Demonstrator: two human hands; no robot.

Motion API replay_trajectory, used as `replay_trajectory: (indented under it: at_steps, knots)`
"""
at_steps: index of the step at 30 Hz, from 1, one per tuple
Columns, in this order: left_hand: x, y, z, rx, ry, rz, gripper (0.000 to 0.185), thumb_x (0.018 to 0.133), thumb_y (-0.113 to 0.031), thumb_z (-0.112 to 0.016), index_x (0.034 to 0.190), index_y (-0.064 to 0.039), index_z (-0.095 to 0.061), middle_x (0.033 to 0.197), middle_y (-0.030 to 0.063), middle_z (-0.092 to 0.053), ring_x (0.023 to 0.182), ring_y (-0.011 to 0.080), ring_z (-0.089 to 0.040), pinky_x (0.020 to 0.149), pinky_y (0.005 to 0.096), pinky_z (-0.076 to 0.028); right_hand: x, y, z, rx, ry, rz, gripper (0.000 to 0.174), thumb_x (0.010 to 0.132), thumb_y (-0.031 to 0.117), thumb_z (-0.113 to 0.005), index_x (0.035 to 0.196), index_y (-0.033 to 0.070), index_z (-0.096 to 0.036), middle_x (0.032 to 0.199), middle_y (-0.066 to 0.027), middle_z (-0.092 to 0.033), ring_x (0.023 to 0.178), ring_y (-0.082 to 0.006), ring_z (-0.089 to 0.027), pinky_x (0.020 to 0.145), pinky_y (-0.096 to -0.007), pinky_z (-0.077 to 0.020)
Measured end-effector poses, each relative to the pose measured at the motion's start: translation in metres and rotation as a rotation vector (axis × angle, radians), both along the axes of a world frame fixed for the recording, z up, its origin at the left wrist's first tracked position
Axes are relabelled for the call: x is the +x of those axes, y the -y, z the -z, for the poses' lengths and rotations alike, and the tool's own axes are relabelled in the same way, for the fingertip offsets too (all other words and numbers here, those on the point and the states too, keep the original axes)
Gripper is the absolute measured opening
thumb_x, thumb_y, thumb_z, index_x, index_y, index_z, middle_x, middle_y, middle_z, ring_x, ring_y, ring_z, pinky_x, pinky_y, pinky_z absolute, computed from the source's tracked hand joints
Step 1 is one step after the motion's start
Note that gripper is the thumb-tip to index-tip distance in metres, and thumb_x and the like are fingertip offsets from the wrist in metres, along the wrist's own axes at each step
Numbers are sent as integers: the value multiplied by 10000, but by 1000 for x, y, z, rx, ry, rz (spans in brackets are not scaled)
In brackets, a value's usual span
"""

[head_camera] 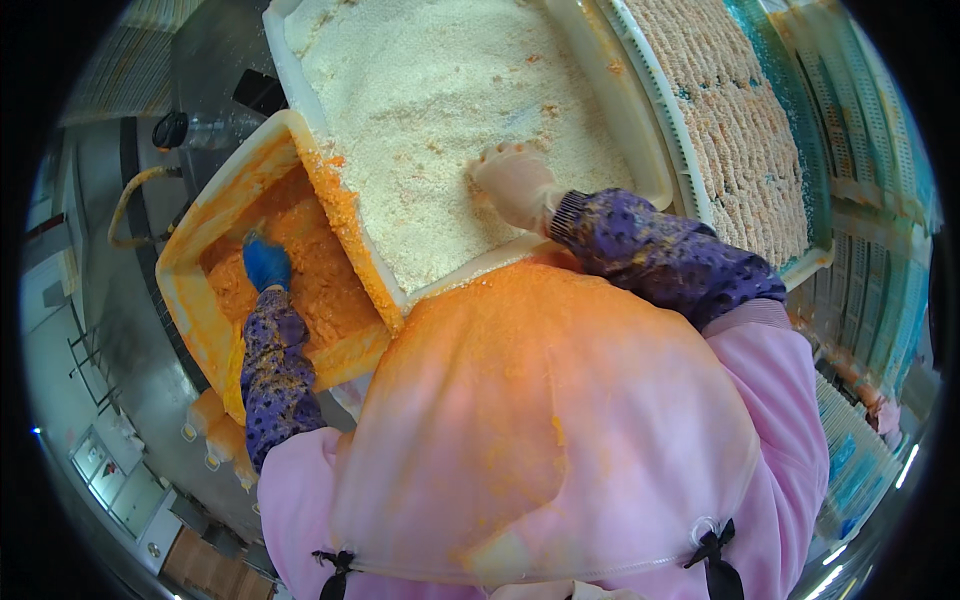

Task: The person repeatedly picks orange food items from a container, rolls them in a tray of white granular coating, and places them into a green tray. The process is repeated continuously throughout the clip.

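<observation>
My left hand (267, 262), in a blue glove, reaches into a deep white bin (186, 315) smeared with orange. Its fingertips touch the wet orange mixture (322, 289), and what they hold, if anything, is hidden. My right hand (516, 184), in a pale translucent glove, presses on the pale crumbs (420, 150) that fill a large white tub (660, 165). Those fingers are bent down against the crumbs, so I cannot see whether something is under them. A few orange bits (551, 111) lie on the crumb surface.
Rows of crumb-coated pieces (742, 135) lie on a tray to the right. Stacked trays (870, 120) stand beyond it. A clear bottle with a black cap (171, 130) and a dark flat object (259, 91) rest on the metal surface at left. An orange-stained apron (555, 390) covers my front.
</observation>
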State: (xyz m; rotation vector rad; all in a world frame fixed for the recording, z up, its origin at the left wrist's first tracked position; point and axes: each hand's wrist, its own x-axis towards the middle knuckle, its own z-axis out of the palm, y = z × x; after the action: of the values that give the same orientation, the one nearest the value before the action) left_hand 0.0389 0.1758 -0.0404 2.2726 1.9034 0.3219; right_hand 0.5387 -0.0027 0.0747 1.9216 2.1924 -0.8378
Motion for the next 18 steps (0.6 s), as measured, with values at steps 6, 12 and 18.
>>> replay_trajectory:
  at_steps: [6,12,18]
  knots:
    - [-49,-68,40,-127,83,-364,510,975,-286,-707,1351,57,-674,1347,312,-685,1243,452,-659,1046,506,-529,-24,-8,-20,-555,-1106,613,595,939,439,-815,1328,0,-710,939,-93,-717,748,-189,-653,671,-368,-559]
    - [-48,-76,45,-105,-95,-344,466,965,-234,-692,1341,41,-678,1345,291,-698,1224,459,-673,1008,522,-545,77,36,-112,-649,-1945,663,369,1109,352,-614,1370,93,-579,704,97,-301,570,-43,-298,492,-233,-288]
    - [-62,-71,42,-245,-232,-276,460,1010,-232,-649,1380,40,-646,1367,282,-689,1214,452,-676,1002,524,-545,247,65,-172,604,-1368,1156,494,1108,460,-605,1412,70,-611,676,78,-397,533,-37,-400,473,-227,-382]
